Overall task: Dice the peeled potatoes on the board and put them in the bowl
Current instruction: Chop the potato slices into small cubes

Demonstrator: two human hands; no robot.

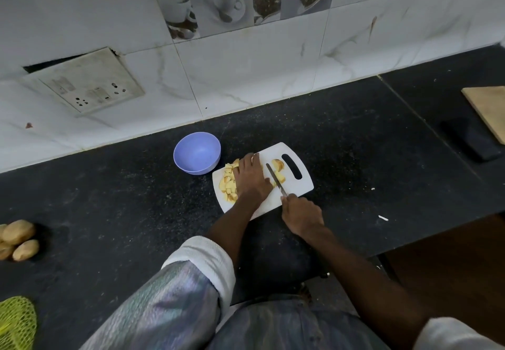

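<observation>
While the right hand (302, 217) grips the handle of a knife (276, 179), its blade lies across the white cutting board (303, 185) with the tip pointing away from the person, set between the cut pile and the pieces not yet diced, which looks like the line of the next cut. The left hand (251, 177) rests flat on the board, fingers fairly straight and pointing toward the wall, palm down over the potato; I judge it is pinning the potato and walling off the diced potato pieces (228, 183) heaped at the board's left end. To the right of the blade sit larger potato chunks (279, 170), two or three as far as I can tell, beside the board's handle slot. One blue bowl (196, 155) stands on the dark counter (109, 199) just beside the board's left corner, near the pile so a short push would carry dice into it; no potato shows inside it. At the left edge lie three or four unpeeled potatoes (19, 239), and one yellow-green mesh bag (15, 322) below them
</observation>
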